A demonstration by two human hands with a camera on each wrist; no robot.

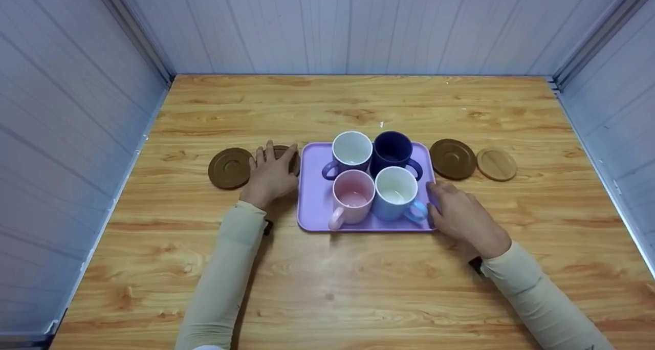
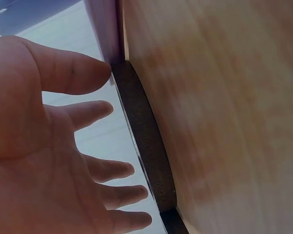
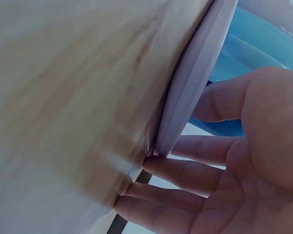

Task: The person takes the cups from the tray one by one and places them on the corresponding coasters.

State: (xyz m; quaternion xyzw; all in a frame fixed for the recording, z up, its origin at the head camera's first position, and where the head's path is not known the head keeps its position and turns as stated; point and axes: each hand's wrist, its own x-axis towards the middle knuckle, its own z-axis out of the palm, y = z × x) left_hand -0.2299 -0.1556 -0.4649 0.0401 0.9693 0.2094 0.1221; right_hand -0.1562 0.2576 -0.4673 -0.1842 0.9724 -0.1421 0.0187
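A lilac tray (image 1: 314,201) carries a pink mug (image 1: 353,196), a light-blue mug (image 1: 394,194), a dark-blue mug (image 1: 392,150) and a white-lined mug with a dark handle (image 1: 352,150). My left hand (image 1: 271,178) spreads its fingers over a brown coaster (image 1: 281,152) left of the tray. In the left wrist view its palm (image 2: 19,141) holds nothing. At the tray's front right corner is my right hand (image 1: 463,214), fingertips and thumb touching the rim. The right wrist view shows its fairly straight fingers (image 3: 185,175) beside the tray edge (image 3: 195,83).
A second brown coaster (image 1: 230,168) lies farther left on the wooden table (image 1: 327,283). To the right of the tray are another brown coaster (image 1: 453,159) and a smaller light wooden coaster (image 1: 496,164). Pale panel walls (image 1: 327,27) enclose the back and sides.
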